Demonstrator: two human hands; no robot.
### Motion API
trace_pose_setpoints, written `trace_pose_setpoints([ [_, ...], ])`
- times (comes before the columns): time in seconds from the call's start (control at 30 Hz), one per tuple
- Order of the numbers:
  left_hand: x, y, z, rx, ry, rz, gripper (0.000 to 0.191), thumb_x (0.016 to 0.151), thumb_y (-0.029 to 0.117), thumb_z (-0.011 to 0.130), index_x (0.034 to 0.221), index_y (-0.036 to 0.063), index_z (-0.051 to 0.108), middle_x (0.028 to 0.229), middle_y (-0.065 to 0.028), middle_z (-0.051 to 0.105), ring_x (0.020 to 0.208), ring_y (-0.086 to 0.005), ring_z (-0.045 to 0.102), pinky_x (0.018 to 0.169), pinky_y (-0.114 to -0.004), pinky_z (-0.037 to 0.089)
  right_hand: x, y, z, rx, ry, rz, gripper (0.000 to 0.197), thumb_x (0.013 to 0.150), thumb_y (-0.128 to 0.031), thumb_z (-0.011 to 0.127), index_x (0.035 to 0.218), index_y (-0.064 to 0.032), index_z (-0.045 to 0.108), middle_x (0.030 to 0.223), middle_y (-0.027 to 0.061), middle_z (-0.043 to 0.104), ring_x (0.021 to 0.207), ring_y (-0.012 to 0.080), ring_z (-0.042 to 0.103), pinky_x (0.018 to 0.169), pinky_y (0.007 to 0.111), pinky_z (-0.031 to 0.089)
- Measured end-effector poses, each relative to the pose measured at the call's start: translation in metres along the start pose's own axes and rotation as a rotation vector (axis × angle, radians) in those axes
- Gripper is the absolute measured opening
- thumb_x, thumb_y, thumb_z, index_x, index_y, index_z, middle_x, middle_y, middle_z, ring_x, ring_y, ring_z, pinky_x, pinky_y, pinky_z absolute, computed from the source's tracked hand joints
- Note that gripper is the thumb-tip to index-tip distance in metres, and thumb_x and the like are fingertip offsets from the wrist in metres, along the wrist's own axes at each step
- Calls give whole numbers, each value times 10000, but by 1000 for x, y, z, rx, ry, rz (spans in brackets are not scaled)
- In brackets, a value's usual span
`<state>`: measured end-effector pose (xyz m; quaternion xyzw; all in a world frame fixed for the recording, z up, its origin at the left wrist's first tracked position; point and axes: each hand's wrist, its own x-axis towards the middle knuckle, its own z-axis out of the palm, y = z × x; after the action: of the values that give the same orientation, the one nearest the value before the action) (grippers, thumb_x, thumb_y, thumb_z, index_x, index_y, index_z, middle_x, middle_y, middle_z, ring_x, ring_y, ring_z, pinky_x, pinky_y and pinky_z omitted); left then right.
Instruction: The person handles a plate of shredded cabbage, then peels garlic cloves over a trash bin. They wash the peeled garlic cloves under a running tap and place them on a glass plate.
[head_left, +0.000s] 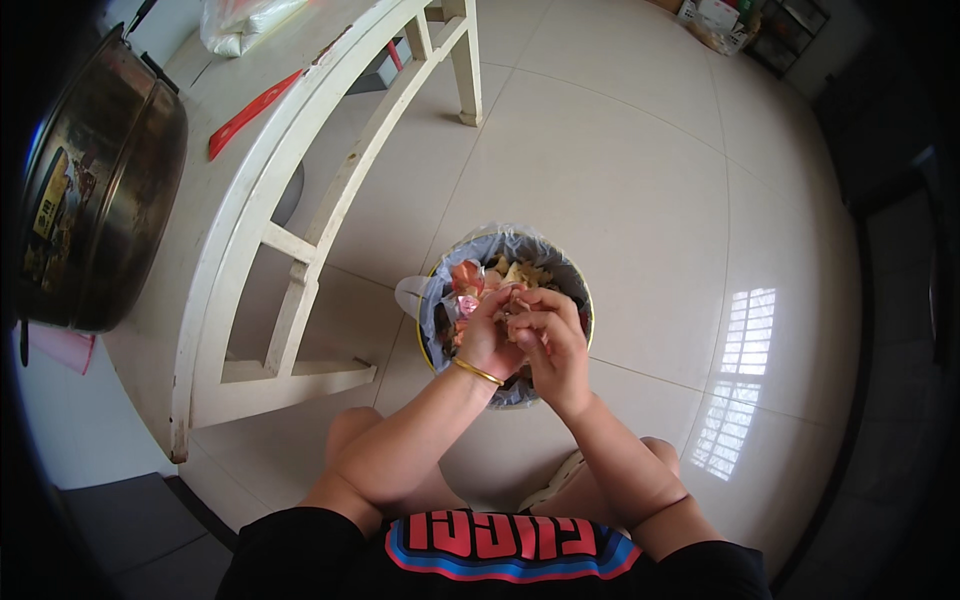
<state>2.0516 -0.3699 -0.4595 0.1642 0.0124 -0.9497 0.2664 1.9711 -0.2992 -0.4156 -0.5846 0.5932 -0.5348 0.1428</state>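
Both my hands are together over a round waste bin (590, 330) lined with a thin plastic bag (442, 289). My left hand (491, 341), with a gold bangle (478, 372) at the wrist, is cupped around a small brownish piece (513, 309). The fingers of my right hand (559, 341) are bent onto the same piece from the right. Fingers cover most of it, so I cannot tell what it is. Below them in the bin lie pale yellowish scraps (529, 274), orange-pink scraps (466, 276) and a crumpled pink wrapper (466, 305).
To the left stands a worn white wooden table (225, 225). It holds a large metal pot (112, 195), a red-handled tool (251, 112) and a clear plastic bag of white contents (244, 30). Pale floor tiles (615, 165) surround the bin. Bagged goods (716, 26) sit at the far right.
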Motion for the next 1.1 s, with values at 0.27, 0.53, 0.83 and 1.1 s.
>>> trace_pose_setpoints([
  [0.27,3,3,-3,284,88,-10,91,817,139,471,825,68,527,763,-34,548,716,-152,549,607,-269,454,-3,16,-4,482,175,318,52,865,-44,467,885,3,476,903,61,512,844,114,484,785,239,394],
  [0.53,-5,-1,20,576,275,26,186,857,260,503,837,79,546,702,4,538,575,-99,530,441,-209,381,-4,26,-8,552,220,579,81,873,-86,477,869,-5,474,762,31,538,667,85,526,628,209,455],
  [0.83,-6,-7,9,1114,206,391,151,824,180,581,834,30,595,622,48,513,531,-4,463,411,-162,339,-8,29,-5,717,217,743,159,866,-98,495,946,35,529,800,62,570,668,99,563,587,215,486],
  [1.1,-5,-1,5,1303,181,389,219,830,181,565,756,-25,584,592,5,531,492,-42,481,428,-184,374,-14,43,-13,679,77,725,152,801,-21,568,945,21,594,908,71,589,681,105,569,609,211,482],
])
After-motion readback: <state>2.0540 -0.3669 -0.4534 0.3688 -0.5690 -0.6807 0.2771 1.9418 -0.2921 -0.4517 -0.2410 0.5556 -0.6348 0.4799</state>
